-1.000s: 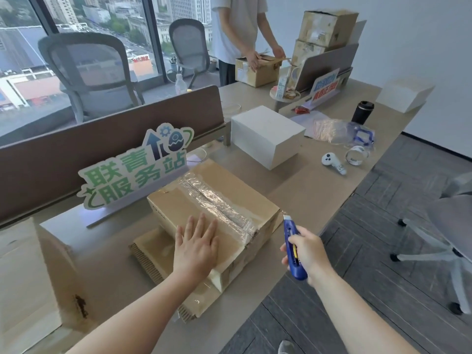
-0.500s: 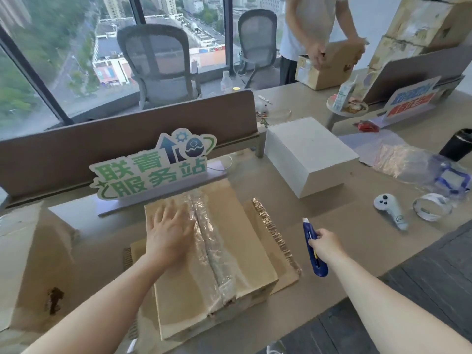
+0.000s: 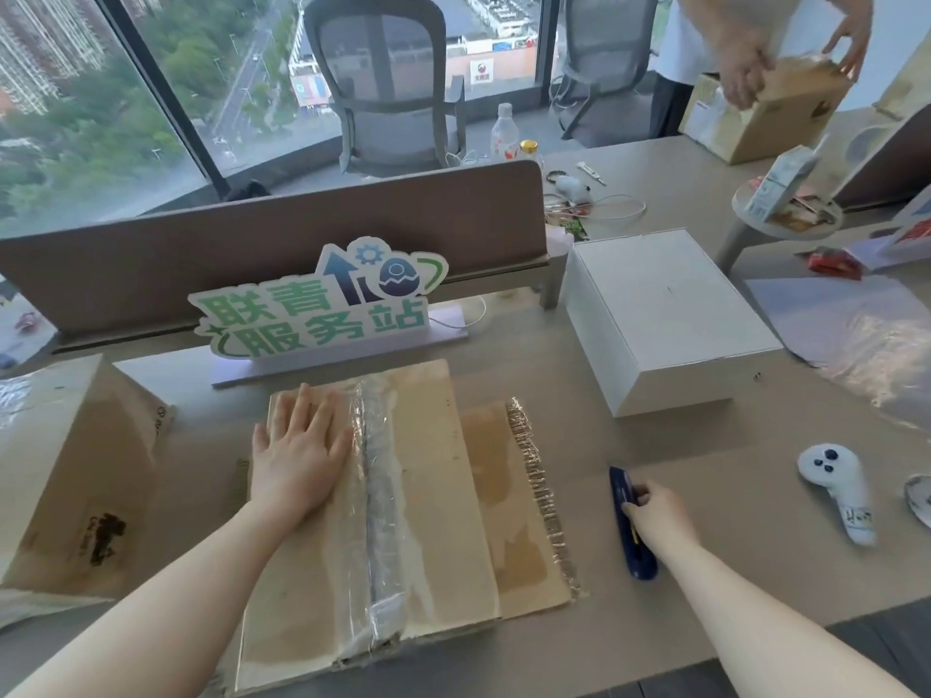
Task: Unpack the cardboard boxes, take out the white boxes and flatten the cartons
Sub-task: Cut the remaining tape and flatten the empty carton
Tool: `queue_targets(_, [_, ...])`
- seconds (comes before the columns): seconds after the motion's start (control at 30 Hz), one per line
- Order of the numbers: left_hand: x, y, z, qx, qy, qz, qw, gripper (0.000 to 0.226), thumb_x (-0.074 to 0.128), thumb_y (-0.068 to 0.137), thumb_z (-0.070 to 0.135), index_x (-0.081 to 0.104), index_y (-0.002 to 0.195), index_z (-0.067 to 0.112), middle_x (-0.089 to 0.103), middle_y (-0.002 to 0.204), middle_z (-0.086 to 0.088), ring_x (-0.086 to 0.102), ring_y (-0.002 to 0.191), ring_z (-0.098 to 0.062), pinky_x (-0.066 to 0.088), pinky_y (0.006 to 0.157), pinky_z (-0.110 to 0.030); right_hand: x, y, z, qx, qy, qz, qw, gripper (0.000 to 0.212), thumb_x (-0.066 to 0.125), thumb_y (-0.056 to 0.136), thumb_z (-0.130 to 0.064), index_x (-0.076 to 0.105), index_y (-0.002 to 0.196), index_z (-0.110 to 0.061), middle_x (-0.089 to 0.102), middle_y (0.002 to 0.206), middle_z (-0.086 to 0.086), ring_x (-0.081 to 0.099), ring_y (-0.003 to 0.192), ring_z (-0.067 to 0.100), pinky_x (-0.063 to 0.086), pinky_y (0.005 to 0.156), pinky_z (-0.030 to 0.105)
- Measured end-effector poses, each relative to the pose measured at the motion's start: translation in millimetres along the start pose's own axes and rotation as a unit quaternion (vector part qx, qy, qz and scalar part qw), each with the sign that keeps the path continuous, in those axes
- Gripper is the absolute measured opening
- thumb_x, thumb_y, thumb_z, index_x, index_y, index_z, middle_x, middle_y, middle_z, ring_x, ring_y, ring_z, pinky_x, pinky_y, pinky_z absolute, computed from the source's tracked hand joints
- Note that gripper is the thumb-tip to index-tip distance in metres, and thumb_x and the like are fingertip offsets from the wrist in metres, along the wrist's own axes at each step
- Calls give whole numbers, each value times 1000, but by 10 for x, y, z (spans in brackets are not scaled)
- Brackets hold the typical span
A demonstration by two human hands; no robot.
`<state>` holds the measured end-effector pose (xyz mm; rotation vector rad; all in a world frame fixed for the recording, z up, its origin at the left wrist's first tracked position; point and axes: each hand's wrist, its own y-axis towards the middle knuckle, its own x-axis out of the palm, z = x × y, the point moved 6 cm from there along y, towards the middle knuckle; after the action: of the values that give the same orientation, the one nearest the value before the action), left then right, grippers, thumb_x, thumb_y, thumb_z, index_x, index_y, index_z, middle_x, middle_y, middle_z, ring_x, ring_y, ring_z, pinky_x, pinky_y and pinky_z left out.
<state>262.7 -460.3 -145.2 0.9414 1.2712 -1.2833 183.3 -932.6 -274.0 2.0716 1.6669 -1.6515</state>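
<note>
Here, a sealed cardboard box (image 3: 373, 501) lying at the near-centre of the counter (image 3: 705, 506), resting on a flattened sheet of cardboard (image 3: 524, 501) that pokes out at its 3 o'clock side. Probably stiff along the walls but springy across the top flaps, likely light enough to slide under a push, so best pinned from above. Glossy clear tape (image 3: 375, 496) running from 12 to 6 o'clock down the middle seam: slippery, wrinkled, the natural line to slit. Left hand (image 3: 297, 455) flat on the lid at about 10 o'clock of the box centre, fingers (image 3: 322, 415) straight and spread, pressing beside the tape without gripping. Right hand (image 3: 655, 516) off the box at 3 o'clock, resting on the counter, curled around a blue utility knife (image 3: 629, 526); blade too small to tell whether out. White box (image 3: 660, 314), already unpacked, standing at 1 o'clock of the carton, well apart from both hands. Another opened carton (image 3: 65, 476) at 9 o'clock, untouched. Judged best: left hand kept clear of the seam line when cutting.
</note>
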Motion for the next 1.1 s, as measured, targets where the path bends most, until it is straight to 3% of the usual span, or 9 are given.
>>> queue_targets(0.13, [-116, 41, 8, -4, -16, 39, 999, 60, 37, 97, 52, 32, 151, 29, 20, 162, 0, 9, 150, -25, 14, 120, -48, -162, -148, -272, -17, -21, 92, 995, 30, 55, 96, -36, 62, 115, -13, 66, 111, 10, 62, 96, 30, 44, 74, 32])
queue_targets(0.23, [-220, 175, 9, -27, -61, 47, 997, 59, 39, 97, 42, 29, 153, 27, 25, 161, -2, 14, 149, -26, 14, 120, -47, -212, -421, -1051, -173, 32, 155, 972, 17, 59, 94, -29, 70, 89, -17, 69, 95, 3, 59, 83, 24, 43, 68, 32])
queue_targets(0.4, [-238, 451, 57, -37, -104, -24, 994, 47, 34, 100, 34, 41, 147, 32, 34, 157, 4, 16, 148, -23, 12, 118, -49, 68, -1050, -2613, -427, 72, 136, 891, 30, 62, 91, -35, 73, 72, -14, 67, 75, -2, 58, 76, 19, 42, 66, 29])
queue_targets(0.47, [-231, 506, 27, -44, -142, -21, 989, 39, 36, 100, 35, 54, 135, 37, 46, 148, 8, 25, 143, -21, 16, 115, -47, 326, -1175, -3068, -481, 29, 91, 872, 37, 52, 92, -39, 76, 86, -13, 68, 92, 1, 58, 91, 22, 47, 78, 33])
queue_targets(0.6, [-209, 509, -41, -47, -218, 34, 974, 29, 44, 98, 35, 66, 115, 42, 61, 129, 14, 37, 132, -17, 20, 108, -40, 880, -1039, -3504, -451, -127, -33, 883, 50, 46, 100, -35, 46, 145, -14, 40, 151, 4, 31, 141, 23, 23, 118, 39])
queue_targets(0.7, [-225, 486, -39, -44, -247, 72, 965, 24, 50, 95, 31, 70, 106, 40, 65, 116, 15, 44, 124, -15, 23, 104, -37, 1068, -877, -3533, -419, -171, -33, 891, 41, 43, 98, -38, 61, 130, -19, 54, 137, 1, 48, 127, 28, 38, 107, 40])
queue_targets(0.83, [-237, 503, -43, -49, -263, 98, 958, 18, 56, 94, 27, 71, 98, 36, 65, 108, 14, 49, 116, -15, 27, 99, -36, 973, -914, -3487, -462, -31, 38, 885, 16, 61, 91, -19, 76, 96, -15, 71, 102, -2, 64, 97, 20, 46, 82, 29])
queue_targets(0.97, [-217, 538, -37, -57, -259, 97, 959, 19, 53, 96, 27, 71, 96, 34, 62, 109, 14, 47, 114, -15, 26, 100, -37, 954, -956, -3508, -451, -38, 39, 891, 7, 61, 91, -19, 67, 89, -17, 65, 94, -3, 60, 89, 19, 34, 70, 27])
queue_targets(1.1, [-201, 586, -44, -59, -254, 63, 963, 20, 49, 98, 30, 68, 97, 34, 59, 113, 13, 44, 117, -16, 25, 102, -38, 984, -934, -3563, -421, -102, 52, 900, 12, 49, 96, -27, 52, 85, -27, 58, 96, -9, 52, 89, 21, 35, 78, 33])
